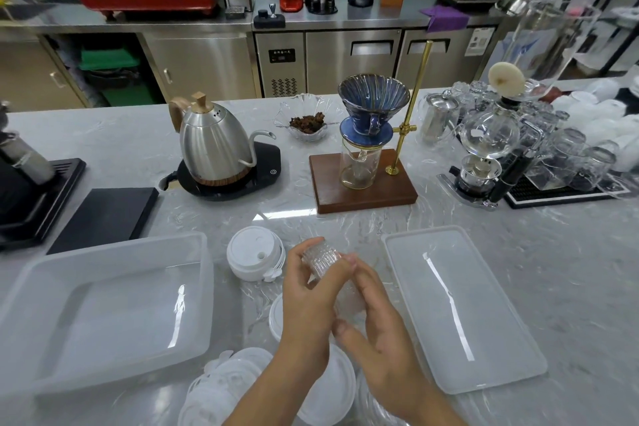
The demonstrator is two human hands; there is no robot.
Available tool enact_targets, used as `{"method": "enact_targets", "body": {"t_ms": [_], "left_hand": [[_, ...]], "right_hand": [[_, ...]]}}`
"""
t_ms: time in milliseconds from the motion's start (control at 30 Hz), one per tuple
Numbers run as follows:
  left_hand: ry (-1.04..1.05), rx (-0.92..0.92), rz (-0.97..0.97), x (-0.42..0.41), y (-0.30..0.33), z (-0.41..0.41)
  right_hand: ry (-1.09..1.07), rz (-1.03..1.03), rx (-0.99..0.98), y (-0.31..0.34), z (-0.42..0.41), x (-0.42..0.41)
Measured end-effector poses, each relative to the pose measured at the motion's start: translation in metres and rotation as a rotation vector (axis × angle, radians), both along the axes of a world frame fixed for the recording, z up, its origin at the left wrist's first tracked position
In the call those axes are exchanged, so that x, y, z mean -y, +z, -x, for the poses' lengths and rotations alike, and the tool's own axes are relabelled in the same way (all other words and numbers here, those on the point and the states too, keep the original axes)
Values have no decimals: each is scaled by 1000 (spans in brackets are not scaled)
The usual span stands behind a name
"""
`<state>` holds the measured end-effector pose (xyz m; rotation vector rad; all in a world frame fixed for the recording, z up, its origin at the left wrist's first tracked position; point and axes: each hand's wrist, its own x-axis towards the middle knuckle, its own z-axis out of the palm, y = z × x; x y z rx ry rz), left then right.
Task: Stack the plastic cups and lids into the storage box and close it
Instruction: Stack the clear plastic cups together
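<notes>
Both hands hold a stack of clear plastic cups (320,257) lying on its side above the counter. My left hand (306,290) curls its fingers over the ribbed end of the stack. My right hand (371,318) wraps the lower part, which it mostly hides. The translucent storage box (31,287) sits open at the left. Its flat lid (501,322) lies to the right of my hands. A stack of white lids (254,258) rests just beyond my left hand. More white lids (224,380) lie at the near edge, partly under my forearms.
Behind the work area stand a gooseneck kettle (214,142) on its black base, a pour-over stand (363,180) with a blue dripper, a glass dish (307,123) and a siphon brewer (487,149). Black trays (103,214) sit at the far left; upturned glasses (574,159) crowd the right.
</notes>
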<state>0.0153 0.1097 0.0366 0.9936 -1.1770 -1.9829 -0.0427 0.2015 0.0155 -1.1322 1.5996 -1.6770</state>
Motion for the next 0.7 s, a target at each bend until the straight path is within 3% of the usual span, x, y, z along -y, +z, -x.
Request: {"method": "enact_targets", "body": {"t_ms": [367, 700], "left_hand": [[-13, -52, 20, -8, 3, -7], [-105, 51, 142, -24, -1, -14]], "right_hand": [[-217, -63, -219, -4, -5, -7], [-295, -95, -189, 3, -19, -23]]}}
